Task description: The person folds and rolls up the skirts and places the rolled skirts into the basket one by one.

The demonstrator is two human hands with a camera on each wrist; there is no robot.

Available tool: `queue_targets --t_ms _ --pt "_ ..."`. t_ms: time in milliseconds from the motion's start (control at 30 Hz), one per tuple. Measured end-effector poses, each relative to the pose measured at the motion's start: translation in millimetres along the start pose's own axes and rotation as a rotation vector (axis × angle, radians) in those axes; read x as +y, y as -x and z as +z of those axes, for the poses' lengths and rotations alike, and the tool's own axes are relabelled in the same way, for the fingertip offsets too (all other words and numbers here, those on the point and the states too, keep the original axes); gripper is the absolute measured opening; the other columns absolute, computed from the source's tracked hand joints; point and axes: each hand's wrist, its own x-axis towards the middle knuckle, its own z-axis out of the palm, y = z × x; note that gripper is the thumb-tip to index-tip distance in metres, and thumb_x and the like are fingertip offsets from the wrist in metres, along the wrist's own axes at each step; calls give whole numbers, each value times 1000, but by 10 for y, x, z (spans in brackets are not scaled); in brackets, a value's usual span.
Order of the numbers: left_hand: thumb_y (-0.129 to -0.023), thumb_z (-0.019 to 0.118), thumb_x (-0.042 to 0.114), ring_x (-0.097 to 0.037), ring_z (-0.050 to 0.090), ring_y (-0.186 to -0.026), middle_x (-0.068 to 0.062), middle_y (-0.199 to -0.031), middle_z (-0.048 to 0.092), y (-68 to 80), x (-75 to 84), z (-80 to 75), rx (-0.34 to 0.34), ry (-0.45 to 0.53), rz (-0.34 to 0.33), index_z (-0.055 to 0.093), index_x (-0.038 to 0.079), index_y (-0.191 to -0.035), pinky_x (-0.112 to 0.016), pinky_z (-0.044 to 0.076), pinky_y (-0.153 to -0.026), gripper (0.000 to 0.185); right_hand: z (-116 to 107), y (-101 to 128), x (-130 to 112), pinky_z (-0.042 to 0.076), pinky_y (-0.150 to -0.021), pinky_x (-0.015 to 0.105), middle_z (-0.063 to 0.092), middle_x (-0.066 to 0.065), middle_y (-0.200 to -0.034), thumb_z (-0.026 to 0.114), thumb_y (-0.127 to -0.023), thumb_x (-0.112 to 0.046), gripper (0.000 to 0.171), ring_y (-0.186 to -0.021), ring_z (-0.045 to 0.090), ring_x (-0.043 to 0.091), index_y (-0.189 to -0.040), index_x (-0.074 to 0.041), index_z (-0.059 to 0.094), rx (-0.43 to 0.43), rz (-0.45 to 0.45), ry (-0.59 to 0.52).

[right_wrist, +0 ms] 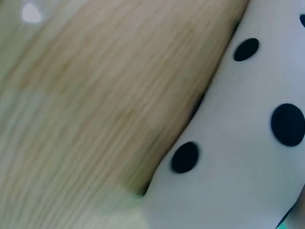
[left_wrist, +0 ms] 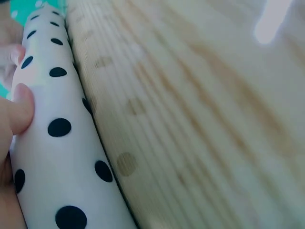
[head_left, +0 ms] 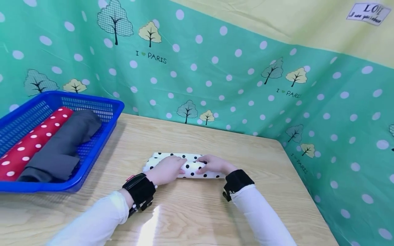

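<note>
A white cloth with black dots [head_left: 192, 168] lies rolled into a long tube, lengthwise across the wooden table. My left hand [head_left: 167, 169] grips its left-middle part, and my right hand [head_left: 214, 164] grips the roll right of centre. Both thumbs lie on the near side, while the other fingers reach over to the far side and are partly hidden. In the left wrist view, the thumb [left_wrist: 21, 109] presses against the dotted roll [left_wrist: 59, 152]. The right wrist view shows the smooth dotted surface [right_wrist: 228, 162] and one end of the roll close up; the right fingers are mostly out of that frame.
To the left stands a blue plastic basket [head_left: 40, 187] holding a red cloth with white dots [head_left: 37, 141] and a dark grey cloth [head_left: 58, 147], both rolled or folded. A green dotted curtain [head_left: 209, 71] hangs behind and right of the table [head_left: 261, 205].
</note>
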Motion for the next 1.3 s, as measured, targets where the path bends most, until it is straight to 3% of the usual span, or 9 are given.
queue_targets --t_ms 100,233,367,567,767,967,1133,1233,1300 --pt "-95 55 23 -32 60 -106 -17 -110 65 -61 -29 -4 -43 58 -20 55 -4 -123 -43 46 -95 39 81 126 39 40 -102 43 59 9 -127 66 -88 -26 46 -117 53 23 -132 -16 57 131 -112 125" --pt "-96 53 20 -33 60 -108 -17 -112 64 -131 -123 -56 -76 112 -24 56 -4 -121 -44 45 -96 34 220 264 34 42 -98 47 58 10 -124 66 -88 -34 58 -116 54 27 -140 -17 47 318 -272 469" --pt "-97 50 18 -33 60 -109 -17 -112 64 -173 -209 -101 -98 136 1 57 -3 -117 -45 44 -96 30 280 275 -14 40 -99 50 57 9 -124 70 -81 -42 72 -117 54 28 -142 -15 43 401 -286 624" --pt "-87 64 35 -32 58 -105 -18 -114 61 -169 -202 -75 -114 48 -3 52 -1 -127 -45 45 -92 55 220 187 -33 46 -95 43 66 9 -114 73 -80 -37 61 -107 62 25 -134 -14 55 380 -273 553" --pt "-66 73 21 -28 52 -99 -13 -110 55 -135 -125 -49 -131 -57 -41 48 5 -131 -45 45 -87 71 114 119 -25 47 -93 38 65 7 -120 72 -82 -34 54 -110 61 21 -130 -13 58 220 -198 399" --pt "-65 77 26 -27 55 -99 -11 -106 58 -121 -10 -28 -145 -161 -50 52 4 -120 -45 47 -86 64 0 106 -54 44 -89 34 66 3 -117 72 -83 -31 50 -98 57 14 -127 -11 60 23 -71 198" --pt "-66 80 26 -24 59 -95 -8 -99 61 -140 89 14 -135 -234 -20 56 5 -109 -40 48 -83 54 -50 91 24 45 -72 25 67 0 -99 69 -85 -32 49 -81 58 11 -128 -12 59 -128 61 0" --pt "-63 82 23 -23 61 -89 -6 -93 63 -170 80 48 -131 -221 -12 58 7 -102 -38 49 -80 48 -31 100 68 45 -68 25 66 -1 -95 68 -86 -35 50 -78 58 12 -130 -14 58 -140 95 -29" --pt "-61 82 20 -22 61 -83 -4 -88 64 -196 53 47 -146 -177 -23 58 8 -95 -38 50 -77 44 12 128 81 46 -75 28 66 -1 -102 67 -86 -37 51 -83 58 12 -132 -16 57 -85 59 14"
